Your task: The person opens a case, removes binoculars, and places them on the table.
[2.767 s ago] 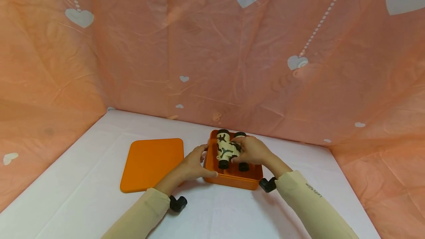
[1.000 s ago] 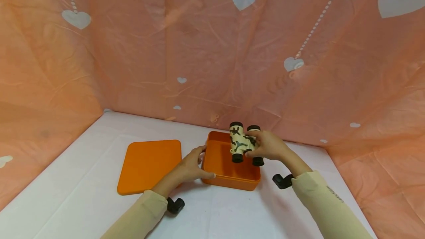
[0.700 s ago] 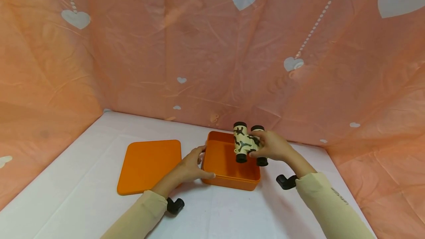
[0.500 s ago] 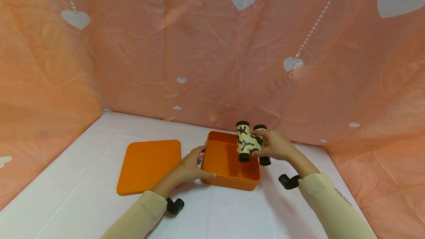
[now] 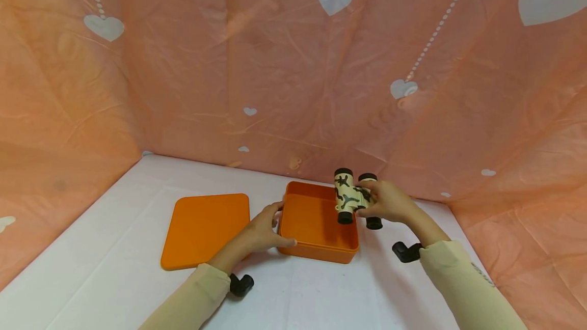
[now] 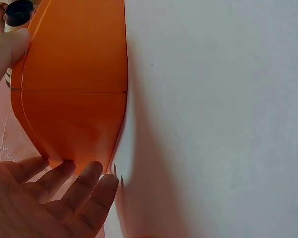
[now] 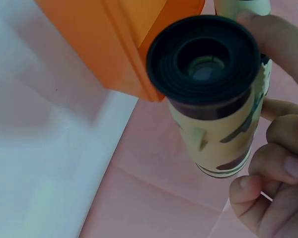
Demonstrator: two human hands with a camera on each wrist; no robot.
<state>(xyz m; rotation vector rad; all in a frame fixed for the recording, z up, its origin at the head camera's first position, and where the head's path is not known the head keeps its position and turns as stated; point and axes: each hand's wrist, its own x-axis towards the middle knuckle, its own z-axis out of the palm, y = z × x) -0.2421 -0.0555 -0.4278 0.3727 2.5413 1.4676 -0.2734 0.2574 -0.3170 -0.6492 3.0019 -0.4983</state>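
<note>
My right hand (image 5: 385, 201) grips a pair of toy binoculars (image 5: 345, 195), cream with dark camouflage patches and black ends. It holds them by the right barrel, raised over the right rim of an open orange box (image 5: 316, 252). Close up in the right wrist view, a black eyecup (image 7: 203, 64) faces the camera, with thumb and fingers around the barrel. My left hand (image 5: 263, 230) holds the box at its left end. Its thumb (image 6: 10, 49) lies at the front rim and its fingertips touch the left wall, as the left wrist view shows. No other thing shows inside the box.
A flat orange lid (image 5: 206, 230) lies on the white table (image 5: 302, 299), left of the box and partly behind the left hand. A pink curtain (image 5: 275, 65) with white hearts rises right behind the box and along both sides. Black wrist cameras (image 5: 241, 285) jut from both sleeves.
My right hand has lifted the binoculars out of the box and carried them rightward, from its middle to above its right rim. My left hand stays at the box.
</note>
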